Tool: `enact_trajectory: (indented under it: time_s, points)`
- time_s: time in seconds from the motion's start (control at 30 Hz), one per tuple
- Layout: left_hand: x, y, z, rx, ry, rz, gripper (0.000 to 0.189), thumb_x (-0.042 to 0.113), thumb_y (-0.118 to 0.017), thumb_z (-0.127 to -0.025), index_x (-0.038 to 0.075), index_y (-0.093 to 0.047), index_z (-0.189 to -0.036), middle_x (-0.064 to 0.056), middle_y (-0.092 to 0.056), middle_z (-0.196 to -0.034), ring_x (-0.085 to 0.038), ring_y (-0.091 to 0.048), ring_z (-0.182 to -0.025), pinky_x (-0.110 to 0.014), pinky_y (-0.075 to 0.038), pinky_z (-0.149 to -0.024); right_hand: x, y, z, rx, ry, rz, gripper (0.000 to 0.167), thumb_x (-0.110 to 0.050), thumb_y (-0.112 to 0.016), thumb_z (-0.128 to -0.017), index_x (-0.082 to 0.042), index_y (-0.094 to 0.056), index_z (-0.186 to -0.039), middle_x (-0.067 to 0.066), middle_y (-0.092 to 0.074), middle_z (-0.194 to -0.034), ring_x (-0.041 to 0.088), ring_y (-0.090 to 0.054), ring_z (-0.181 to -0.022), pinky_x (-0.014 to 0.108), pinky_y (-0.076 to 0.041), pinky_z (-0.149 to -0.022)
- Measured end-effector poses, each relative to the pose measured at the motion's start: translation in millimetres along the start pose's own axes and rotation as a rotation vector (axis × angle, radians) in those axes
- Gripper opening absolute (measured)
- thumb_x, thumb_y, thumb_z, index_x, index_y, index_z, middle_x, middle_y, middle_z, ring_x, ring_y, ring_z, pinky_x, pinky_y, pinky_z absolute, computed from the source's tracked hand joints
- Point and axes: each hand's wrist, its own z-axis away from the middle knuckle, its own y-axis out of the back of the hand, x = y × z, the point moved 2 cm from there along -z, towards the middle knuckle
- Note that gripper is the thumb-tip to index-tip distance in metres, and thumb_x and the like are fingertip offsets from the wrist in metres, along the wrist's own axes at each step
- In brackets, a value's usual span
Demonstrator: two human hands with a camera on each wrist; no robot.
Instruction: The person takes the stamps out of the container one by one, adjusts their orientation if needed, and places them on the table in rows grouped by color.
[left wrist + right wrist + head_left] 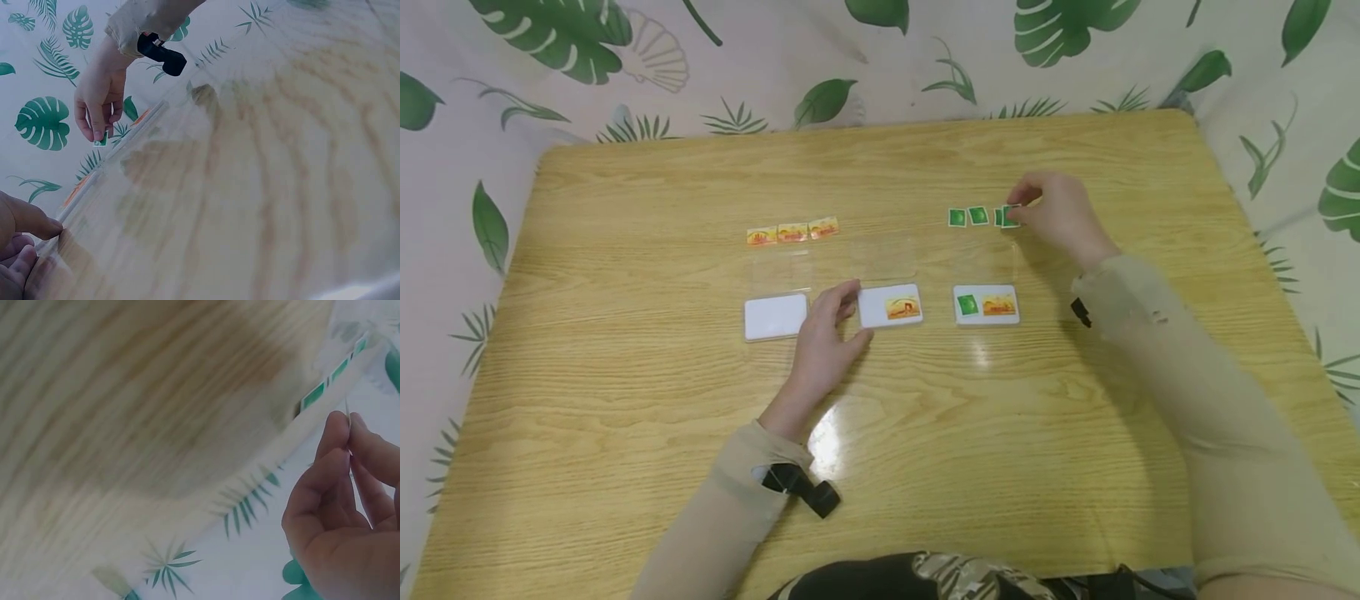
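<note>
On the wooden table (625,467), the left hand (823,342) and right hand (1057,214) are placed well apart. The middle white card (872,309) is held at its left corners between left thumb and forefinger, apparently for steadiness. Orange pieces (792,233) are lined up beyond, likely for easy picking. One green piece (1010,218) (thin, hence perhaps the fingertip hold) is pinched by right thumb and fingers at the green row's (977,216) right end.
</note>
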Motion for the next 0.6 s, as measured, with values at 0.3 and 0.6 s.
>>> enact_trajectory:
  time_s: [0.3,0.6]
  points:
    - [-0.4,-0.8,-0.7,0.000,-0.001,0.013,0.061,-0.006,-0.069,-0.082,-0.003,-0.042,-0.136,-0.015,-0.048,-0.133,-0.023,-0.048,-0.123,-0.015,-0.039,-0.101,16,4,-9.3,0.017,-0.034,0.027,0.020,-0.009,-0.062,-0.092,0.002,-0.062,-0.108,0.020,-0.058,-0.110,0.029,-0.052,-0.094,0.035,-0.046,-0.071]
    - [-0.2,-1.0,-1.0,0.011,-0.023,0.016,0.060,-0.008,-0.069,-0.081,-0.006,-0.043,-0.135,-0.017,-0.048,-0.132,-0.024,-0.047,-0.123,-0.015,-0.039,-0.101,22,4,-11.0,0.011,-0.046,0.021,0.020,-0.010,-0.063,-0.092,0.003,-0.062,-0.108,0.021,-0.058,-0.109,0.029,-0.053,-0.091,0.036,-0.045,-0.071]
